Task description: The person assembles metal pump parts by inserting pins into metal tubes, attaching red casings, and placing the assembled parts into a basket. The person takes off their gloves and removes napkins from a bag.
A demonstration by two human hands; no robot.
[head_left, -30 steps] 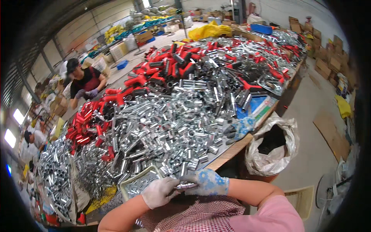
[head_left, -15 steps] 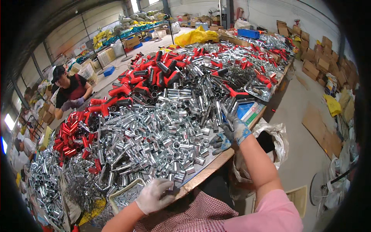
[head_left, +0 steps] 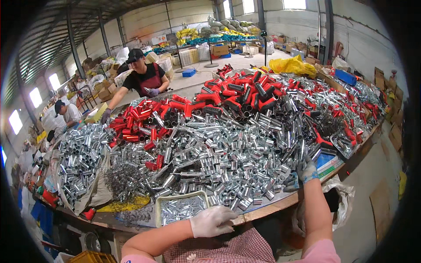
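Note:
My left hand point(head_left: 213, 222), in a white glove, hovers at the table's front edge beside a pale tray point(head_left: 159, 210) of small metal pins point(head_left: 183, 207). Its fingers are loosely stretched and apart, with nothing visible in them. At the right, my right hand point(head_left: 308, 170) wears a grey-and-blue glove and reaches into dark metal tubes point(head_left: 287, 127). Its fingers are closed around the end of a tube, partly hidden by the hand. Close by lies what looks like another grey-blue glove point(head_left: 290, 182). Short shiny metal sleeves point(head_left: 237, 164) are heaped between my hands.
Red-and-black handles point(head_left: 228, 94) pile up behind the sleeves. Red tubes point(head_left: 133, 118) and thin wire springs point(head_left: 127, 175) lie to the left. Across the table a co-worker point(head_left: 147, 78) reaches toward silver tubes point(head_left: 85, 144). A white sack point(head_left: 346, 193) hangs below the right edge.
The view has swung left, bringing in more of the left side. My right hand stays among the dark tubes; my left stays at the front edge. The co-worker's arm now stretches toward the silver tubes.

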